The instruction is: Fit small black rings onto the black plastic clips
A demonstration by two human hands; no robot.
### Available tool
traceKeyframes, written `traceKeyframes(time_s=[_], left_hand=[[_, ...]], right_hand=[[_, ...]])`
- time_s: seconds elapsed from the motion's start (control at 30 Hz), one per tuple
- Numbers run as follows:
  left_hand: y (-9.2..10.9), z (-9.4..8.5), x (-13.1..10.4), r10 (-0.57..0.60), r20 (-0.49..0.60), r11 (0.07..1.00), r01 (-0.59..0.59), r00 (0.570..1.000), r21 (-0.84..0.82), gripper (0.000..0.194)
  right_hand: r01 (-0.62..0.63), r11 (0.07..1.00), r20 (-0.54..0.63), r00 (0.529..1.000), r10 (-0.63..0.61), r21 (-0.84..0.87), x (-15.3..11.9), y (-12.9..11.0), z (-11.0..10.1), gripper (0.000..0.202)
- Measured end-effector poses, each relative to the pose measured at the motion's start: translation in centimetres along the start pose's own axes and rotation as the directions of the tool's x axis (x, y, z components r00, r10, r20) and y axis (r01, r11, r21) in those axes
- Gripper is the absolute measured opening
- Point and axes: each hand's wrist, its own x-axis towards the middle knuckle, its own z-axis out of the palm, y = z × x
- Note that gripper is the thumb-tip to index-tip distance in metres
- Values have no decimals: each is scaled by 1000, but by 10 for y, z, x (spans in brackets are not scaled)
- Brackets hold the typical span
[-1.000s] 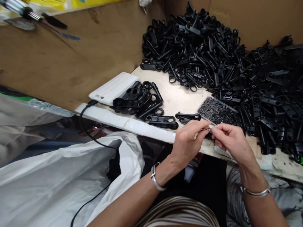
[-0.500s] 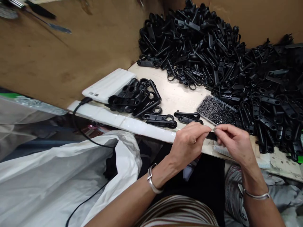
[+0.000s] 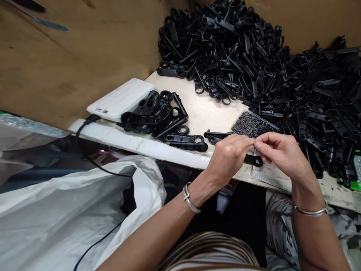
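Left hand [image 3: 229, 155], right hand [image 3: 284, 153]: fingers pinched on tiny piece [image 3: 253, 150], barely visible. Work seemingly partway: black parts [image 3: 141, 119] clustered on counter [image 3: 214, 114], large heap [image 3: 231, 49] apparently left.

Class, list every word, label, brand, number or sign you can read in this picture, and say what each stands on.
No text can be read.
White, flat, rectangular device: small dark marks near its front corner, too small to read.
Grey, crumpled material with dark markings: too blurred to tell whether they are letters.
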Motion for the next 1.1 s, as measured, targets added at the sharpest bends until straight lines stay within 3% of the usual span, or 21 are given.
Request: traceKeyframes(time_s=[0.17, 0.23, 0.33, 0.43, 0.5, 0.57, 0.7, 0.77, 0.9, 1.1], left_hand=[[-3, -7, 0, -19, 59, 999, 22, 998, -44, 14], [-7, -14, 3, -110, 147, 982, 130, 983, -135, 11], [-11, -25, 7, -309, 277, 880, 384, 910, -280, 10], [-12, -31, 6, -428, 254, 829, 489, 867, -272, 15], [-10, -32, 2, -397, 198, 876, 434, 896, -210, 15], [-6, -32, -4, -291, 170, 939, 315, 942, -139, 14], [2, -30, -14, -87, 215, 994, 98, 973, -45, 18], [4, -27, -17, -31, 296, 1000, 29, 955, 12, 21], [5, -16, -21, 15, 489, 984, -100, 872, 148, 21], [0, -13, -24, 67, 586, 984, -151, 807, 95, 25]], right_hand=[[206, 901, 40, 978, -207, -382, -2, -4, -7, 14], [285, 858, 79, 957, -278, -428, 1, -6, -7, 15], [324, 813, 102, 943, -316, -483, 9, 0, -5, 15], [253, 726, 41, 954, -297, -640, 25, 14, -2, 16], [162, 656, -29, 963, -270, -737, 34, 24, -1, 20], [73, 627, -104, 965, -241, -775, 36, 32, -2, 24], [-78, 594, -189, 974, -128, -801, 15, 37, -9, 22], [-154, 502, -197, 980, -33, -851, 0, 36, -12, 18], [-211, 332, -197, 977, 77, -919, -10, 33, -12, 16], [-182, 224, -155, 979, 133, -957, 2, 30, -11, 18]])
